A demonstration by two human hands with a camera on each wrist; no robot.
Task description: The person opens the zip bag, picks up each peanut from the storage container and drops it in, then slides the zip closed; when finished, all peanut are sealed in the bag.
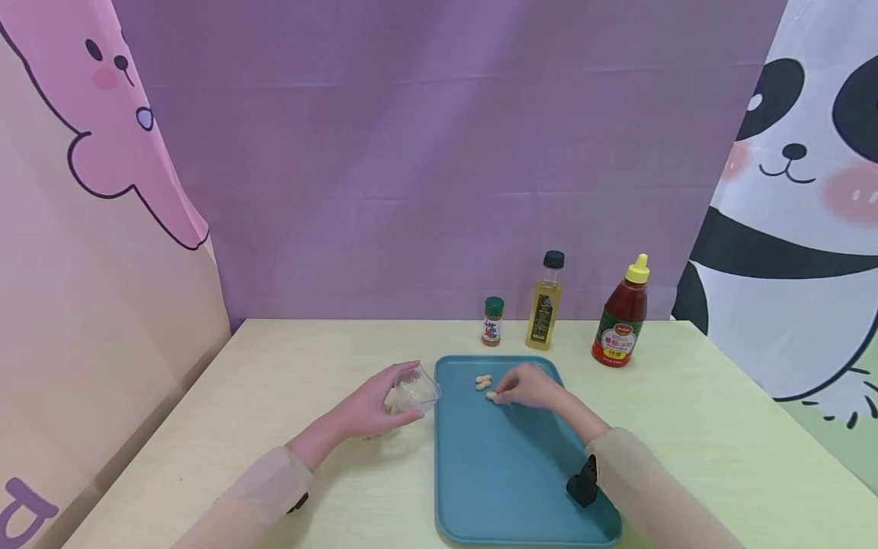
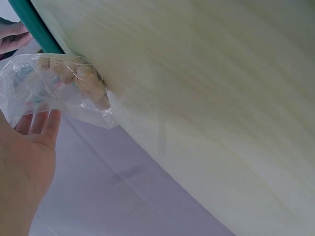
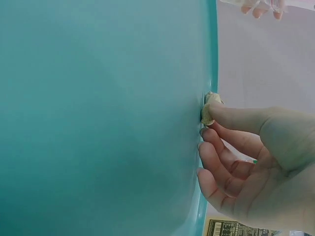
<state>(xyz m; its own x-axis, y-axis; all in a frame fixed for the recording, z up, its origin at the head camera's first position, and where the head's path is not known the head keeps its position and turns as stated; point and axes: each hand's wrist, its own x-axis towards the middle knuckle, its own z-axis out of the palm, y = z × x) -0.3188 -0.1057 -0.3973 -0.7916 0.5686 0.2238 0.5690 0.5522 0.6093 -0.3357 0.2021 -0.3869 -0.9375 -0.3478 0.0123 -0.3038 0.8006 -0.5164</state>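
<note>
My left hand (image 1: 377,402) grips a clear plastic container (image 1: 415,390), tilted just left of the tray's rim. Several unshelled peanuts (image 2: 88,81) show through its wall in the left wrist view. Over the far part of the blue-green tray (image 1: 507,473), my right hand (image 1: 530,386) pinches a peanut (image 3: 210,108) between thumb and forefinger, at the tray's surface. Its other fingers are loosely bent, their tips close to the tray. A few more peanuts (image 1: 483,380) lie on the tray to the left of that hand.
Behind the tray stand a small green-capped spice jar (image 1: 492,322) and a dark-capped oil bottle (image 1: 544,311). A red sauce bottle with a yellow cap (image 1: 620,322) is farther right. The pale table (image 1: 309,358) ends at a purple backdrop (image 1: 411,191).
</note>
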